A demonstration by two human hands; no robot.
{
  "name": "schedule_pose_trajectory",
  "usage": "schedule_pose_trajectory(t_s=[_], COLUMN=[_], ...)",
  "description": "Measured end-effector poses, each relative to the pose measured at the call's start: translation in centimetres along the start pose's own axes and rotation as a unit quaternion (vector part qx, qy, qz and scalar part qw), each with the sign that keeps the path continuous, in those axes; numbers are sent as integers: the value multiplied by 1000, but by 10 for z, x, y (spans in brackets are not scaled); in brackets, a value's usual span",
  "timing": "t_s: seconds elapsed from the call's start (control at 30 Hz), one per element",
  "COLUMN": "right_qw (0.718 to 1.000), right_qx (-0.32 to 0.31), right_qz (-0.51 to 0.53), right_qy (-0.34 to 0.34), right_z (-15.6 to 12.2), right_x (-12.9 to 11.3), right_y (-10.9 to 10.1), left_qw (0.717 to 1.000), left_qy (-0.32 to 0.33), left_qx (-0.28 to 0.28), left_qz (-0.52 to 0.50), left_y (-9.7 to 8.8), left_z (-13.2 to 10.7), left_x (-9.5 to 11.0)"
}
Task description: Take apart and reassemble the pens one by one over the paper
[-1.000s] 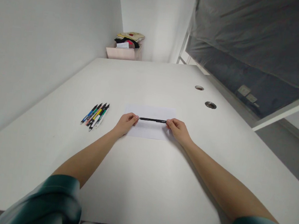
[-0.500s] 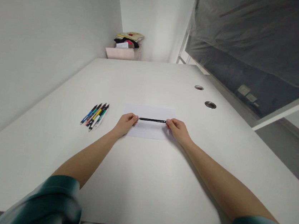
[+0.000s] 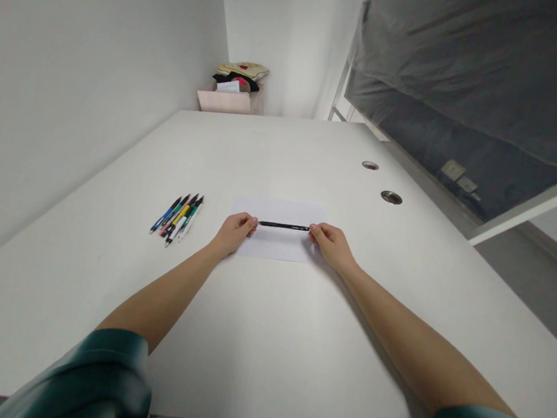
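Observation:
A black pen (image 3: 284,226) is held level above a white sheet of paper (image 3: 277,246) on the white table (image 3: 263,341). My left hand (image 3: 236,230) pinches the pen's left end with curled fingers. The right end is pinched by my right hand (image 3: 329,242). Both hands rest at the sheet's side edges. Several coloured pens (image 3: 177,215) lie in a row on the table to the left of my left hand.
Two round cable holes (image 3: 391,197) (image 3: 370,165) are set in the table at the back right. A pink box with a bag and cloth (image 3: 235,86) stands beyond the far edge. A white wall runs along the left; a covered bunk frame (image 3: 473,90) rises at right.

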State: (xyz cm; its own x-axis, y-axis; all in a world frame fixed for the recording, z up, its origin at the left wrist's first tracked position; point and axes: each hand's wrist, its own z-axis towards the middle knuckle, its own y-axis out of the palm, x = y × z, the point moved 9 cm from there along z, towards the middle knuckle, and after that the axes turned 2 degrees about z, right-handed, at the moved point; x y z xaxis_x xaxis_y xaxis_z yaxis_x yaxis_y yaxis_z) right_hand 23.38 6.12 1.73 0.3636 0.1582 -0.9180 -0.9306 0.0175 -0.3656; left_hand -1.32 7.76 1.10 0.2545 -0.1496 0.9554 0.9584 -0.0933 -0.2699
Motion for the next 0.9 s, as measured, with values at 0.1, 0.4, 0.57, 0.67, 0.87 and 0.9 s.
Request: schedule_pose_trajectory(t_s=[0.1,0.4,0.57,0.67,0.87,0.9], right_qw=[1000,1000,1000,1000,1000,1000], right_qx=[-1,-6,-6,-11,-3,-3], right_qz=[-1,-10,-6,-2,-5,-5], right_qy=[-4,-6,2,6,6,6], right_z=[0,0,0,0,1,1], right_x=[0,-1,2,3,4,4], right_y=[0,0,1,2,0,0], left_qw=[1000,1000,1000,1000,999,999], left_qy=[1,1,0,4,6,7], left_qx=[-3,1,-2,-3,-8,-8], left_qz=[9,21,18,22,31,30], left_y=[0,-1,0,0,1,1], left_z=[-1,0,0,0,-1,-1], left_x=[2,1,-2,-2,1,2])
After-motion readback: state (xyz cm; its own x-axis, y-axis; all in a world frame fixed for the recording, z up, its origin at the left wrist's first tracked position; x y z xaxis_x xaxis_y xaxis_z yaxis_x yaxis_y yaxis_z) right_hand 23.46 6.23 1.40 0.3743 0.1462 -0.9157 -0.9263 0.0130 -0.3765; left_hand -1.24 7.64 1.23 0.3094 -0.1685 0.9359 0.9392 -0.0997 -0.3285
